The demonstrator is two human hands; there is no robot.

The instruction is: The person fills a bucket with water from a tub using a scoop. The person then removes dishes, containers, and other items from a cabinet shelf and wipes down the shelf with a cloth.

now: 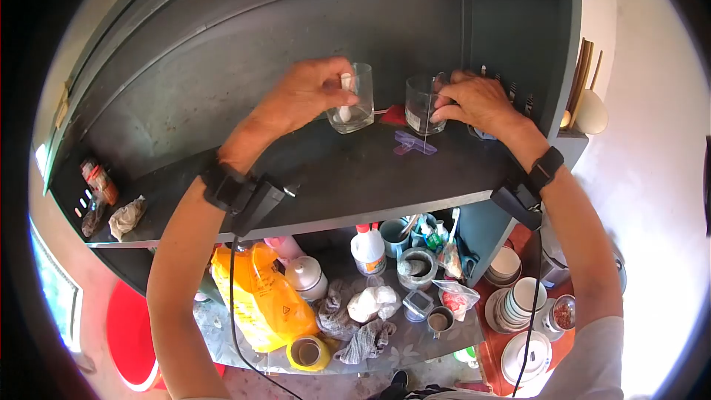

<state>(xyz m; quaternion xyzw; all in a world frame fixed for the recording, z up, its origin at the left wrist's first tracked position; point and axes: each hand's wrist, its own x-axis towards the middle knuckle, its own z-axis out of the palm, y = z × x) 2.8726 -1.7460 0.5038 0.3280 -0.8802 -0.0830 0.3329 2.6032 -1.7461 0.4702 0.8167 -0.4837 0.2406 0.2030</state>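
Observation:
On the dark shelf stands a clear glass (361,107) with a white spoon (345,107) in it. My left hand (315,89) pinches the white spoon's upper part at the glass's left side. To the right is a second clear glass (421,107), with my right hand (474,100) closed on its right rim, thumb and fingers on either side of the wall. A purple clip (415,144) lies in front of this glass, and a red object (394,115) sits between the two glasses.
A jar (100,181) and a crumpled bag (127,218) are at the shelf's left end. Below stand a yellow bag (259,300), a white bottle (368,252), a mortar (416,268) and stacked bowls (528,296). A side wall (518,52) bounds the shelf on the right.

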